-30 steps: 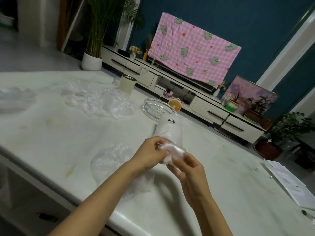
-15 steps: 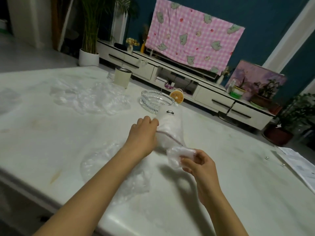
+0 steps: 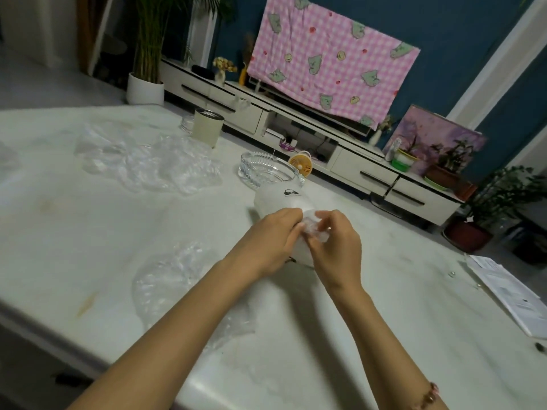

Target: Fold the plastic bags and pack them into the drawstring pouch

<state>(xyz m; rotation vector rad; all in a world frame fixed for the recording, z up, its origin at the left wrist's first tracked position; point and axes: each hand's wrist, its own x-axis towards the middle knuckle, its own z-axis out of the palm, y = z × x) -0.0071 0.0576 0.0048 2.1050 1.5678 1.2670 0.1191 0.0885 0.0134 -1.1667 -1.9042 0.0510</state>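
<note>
A white drawstring pouch (image 3: 281,201) with a small black print lies on the pale table (image 3: 88,232), its mouth toward me. My left hand (image 3: 266,241) grips the pouch's opening. My right hand (image 3: 334,247) pinches a small folded clear plastic bag (image 3: 315,230) right at that opening, pressed against the left fingers. A crumpled clear bag (image 3: 174,279) lies under my left forearm. More loose clear bags (image 3: 154,161) are spread at the far left of the table.
A glass ashtray (image 3: 268,173) stands just behind the pouch, with a small orange fan (image 3: 302,164) beyond it. A cream tin (image 3: 207,128) sits at the far edge. Papers (image 3: 509,291) lie at the right edge. The table's near edge runs under my forearms.
My right hand has carried the folded bag from beside the pouch up to its opening. My left hand stays on the pouch's mouth. The view has shifted slightly.
</note>
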